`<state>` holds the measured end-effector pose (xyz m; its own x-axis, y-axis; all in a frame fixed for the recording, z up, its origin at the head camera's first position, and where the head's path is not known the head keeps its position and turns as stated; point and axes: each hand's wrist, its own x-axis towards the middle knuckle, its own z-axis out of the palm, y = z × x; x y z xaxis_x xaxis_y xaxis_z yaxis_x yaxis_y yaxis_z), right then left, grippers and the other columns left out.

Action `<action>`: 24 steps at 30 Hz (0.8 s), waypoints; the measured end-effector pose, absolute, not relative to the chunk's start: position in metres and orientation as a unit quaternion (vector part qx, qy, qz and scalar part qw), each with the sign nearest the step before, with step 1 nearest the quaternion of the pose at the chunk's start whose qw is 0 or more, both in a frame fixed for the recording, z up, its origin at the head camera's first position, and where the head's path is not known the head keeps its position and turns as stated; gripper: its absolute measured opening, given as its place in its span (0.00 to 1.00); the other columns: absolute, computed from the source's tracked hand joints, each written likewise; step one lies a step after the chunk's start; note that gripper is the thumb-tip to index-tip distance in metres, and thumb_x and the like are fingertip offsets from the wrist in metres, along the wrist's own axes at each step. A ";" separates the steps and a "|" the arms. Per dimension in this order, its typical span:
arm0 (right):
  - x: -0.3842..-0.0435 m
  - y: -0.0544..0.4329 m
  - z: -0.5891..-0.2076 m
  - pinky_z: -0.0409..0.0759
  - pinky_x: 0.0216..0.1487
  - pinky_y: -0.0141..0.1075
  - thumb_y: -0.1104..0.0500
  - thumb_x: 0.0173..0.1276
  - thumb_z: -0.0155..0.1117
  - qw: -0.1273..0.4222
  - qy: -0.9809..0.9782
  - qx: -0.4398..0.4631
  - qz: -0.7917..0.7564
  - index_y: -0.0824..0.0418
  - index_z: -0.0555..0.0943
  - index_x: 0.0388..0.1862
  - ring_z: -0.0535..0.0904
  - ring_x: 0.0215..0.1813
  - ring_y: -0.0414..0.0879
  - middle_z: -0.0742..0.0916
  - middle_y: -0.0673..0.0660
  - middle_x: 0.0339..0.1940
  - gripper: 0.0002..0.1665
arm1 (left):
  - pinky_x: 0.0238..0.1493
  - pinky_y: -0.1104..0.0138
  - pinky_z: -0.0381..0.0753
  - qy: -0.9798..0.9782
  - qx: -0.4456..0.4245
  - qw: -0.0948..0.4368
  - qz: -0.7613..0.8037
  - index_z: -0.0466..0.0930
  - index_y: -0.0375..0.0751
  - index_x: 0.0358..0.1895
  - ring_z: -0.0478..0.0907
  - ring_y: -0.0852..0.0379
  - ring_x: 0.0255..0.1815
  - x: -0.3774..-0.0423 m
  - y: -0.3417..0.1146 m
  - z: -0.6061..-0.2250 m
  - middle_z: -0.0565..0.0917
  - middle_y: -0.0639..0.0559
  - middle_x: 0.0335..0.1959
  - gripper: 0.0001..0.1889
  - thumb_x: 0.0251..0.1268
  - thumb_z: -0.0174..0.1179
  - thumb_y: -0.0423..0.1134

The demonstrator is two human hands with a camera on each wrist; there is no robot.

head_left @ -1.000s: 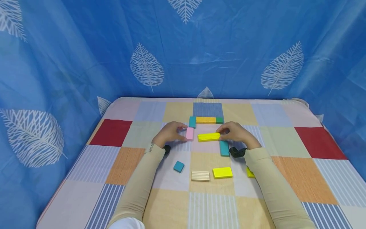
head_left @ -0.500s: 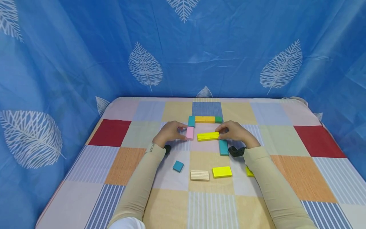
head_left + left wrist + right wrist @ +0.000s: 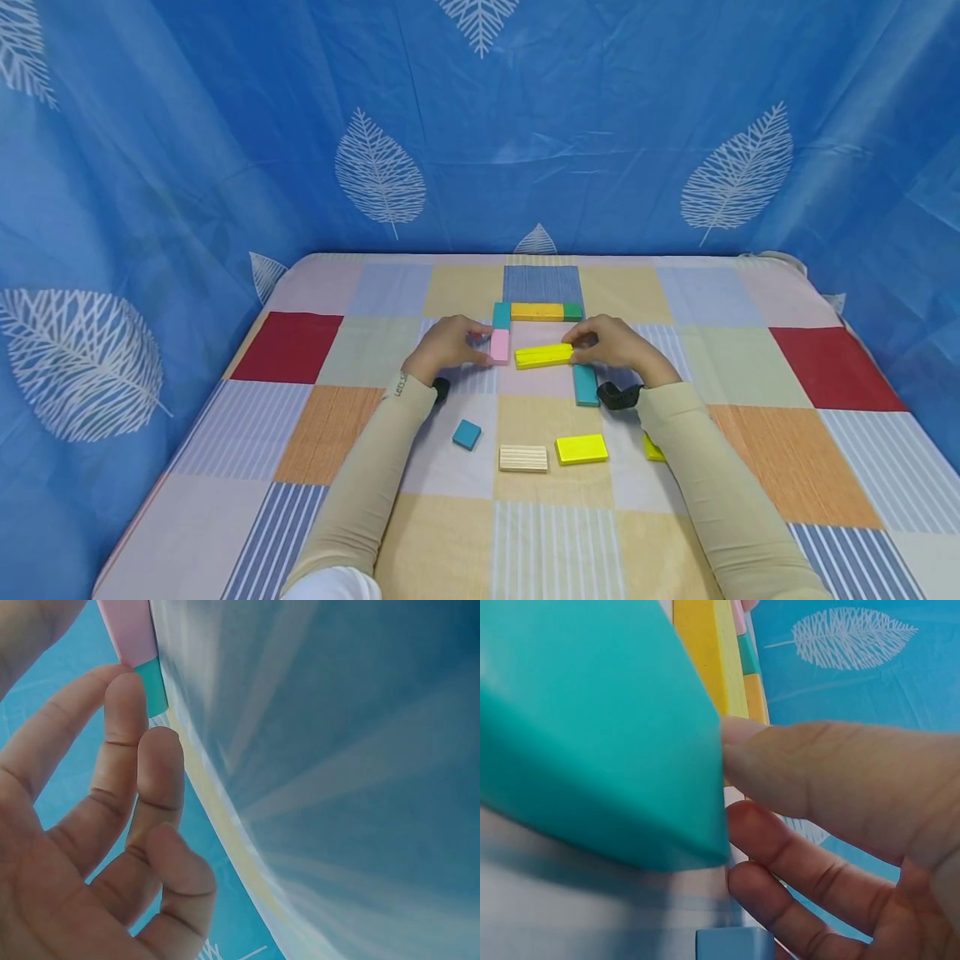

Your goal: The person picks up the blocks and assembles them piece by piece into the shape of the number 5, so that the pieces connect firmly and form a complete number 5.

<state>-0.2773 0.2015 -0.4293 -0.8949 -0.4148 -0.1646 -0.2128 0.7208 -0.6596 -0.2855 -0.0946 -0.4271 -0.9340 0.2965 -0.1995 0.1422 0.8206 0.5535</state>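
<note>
My left hand (image 3: 450, 342) holds a pink block (image 3: 499, 347) between thumb and fingers. The pink block stands end to end with a small teal block (image 3: 502, 315); in the left wrist view the index fingertip is at the pink block's (image 3: 129, 634) edge. Fingertips of my right hand (image 3: 617, 343) pinch the right end of a long yellow block (image 3: 542, 357), which lies slightly slanted with a lengthwise line on its top. Just below that end lies a longer teal block (image 3: 587, 386). This teal block (image 3: 592, 742) fills much of the right wrist view.
An orange-yellow block (image 3: 536, 312) and a green block (image 3: 572, 312) continue the back row. Nearer lie a blue square block (image 3: 467, 434), a striped wooden block (image 3: 523, 458) and a yellow block (image 3: 582, 449). Another yellow block (image 3: 654, 448) is partly behind the right sleeve.
The pink block has shifted slightly right, more in line with the small teal block. The right hand and its yellow block stay put; the head view has drifted slightly.
</note>
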 end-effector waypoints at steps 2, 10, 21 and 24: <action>-0.277 0.201 -0.429 0.79 0.66 0.57 0.66 0.74 0.73 0.153 0.916 -0.170 -0.330 0.72 0.87 0.60 0.81 0.58 0.61 0.89 0.68 0.58 0.18 | 0.65 0.56 0.81 0.943 0.116 0.140 0.277 0.85 0.47 0.70 0.80 0.47 0.58 -0.286 -0.095 -0.427 0.88 0.45 0.61 0.31 0.62 0.82 0.40; -0.278 0.199 -0.428 0.79 0.67 0.58 0.65 0.75 0.73 0.155 0.914 -0.167 -0.336 0.71 0.86 0.61 0.82 0.62 0.64 0.88 0.69 0.60 0.19 | 0.69 0.54 0.79 0.941 0.120 0.147 0.282 0.85 0.47 0.70 0.79 0.46 0.61 -0.288 -0.095 -0.427 0.87 0.44 0.64 0.31 0.63 0.81 0.40; -0.282 0.195 -0.428 0.81 0.65 0.56 0.66 0.74 0.72 0.160 0.916 -0.168 -0.328 0.71 0.86 0.60 0.82 0.58 0.62 0.89 0.68 0.57 0.18 | 0.66 0.54 0.80 0.938 0.110 0.157 0.289 0.84 0.47 0.70 0.79 0.46 0.60 -0.286 -0.095 -0.427 0.87 0.44 0.62 0.31 0.63 0.81 0.38; -0.282 0.194 -0.428 0.81 0.64 0.56 0.67 0.74 0.71 0.159 0.917 -0.169 -0.324 0.71 0.86 0.60 0.82 0.58 0.62 0.89 0.68 0.56 0.18 | 0.67 0.54 0.80 0.938 0.112 0.158 0.288 0.83 0.47 0.70 0.79 0.46 0.61 -0.286 -0.094 -0.427 0.87 0.44 0.62 0.31 0.63 0.81 0.38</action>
<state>-0.2823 0.1943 -0.4277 -0.8922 -0.4134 -0.1819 -0.2075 0.7329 -0.6480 -0.2862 -0.0942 -0.4267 -0.9249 0.3005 -0.2328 0.1183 0.8095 0.5750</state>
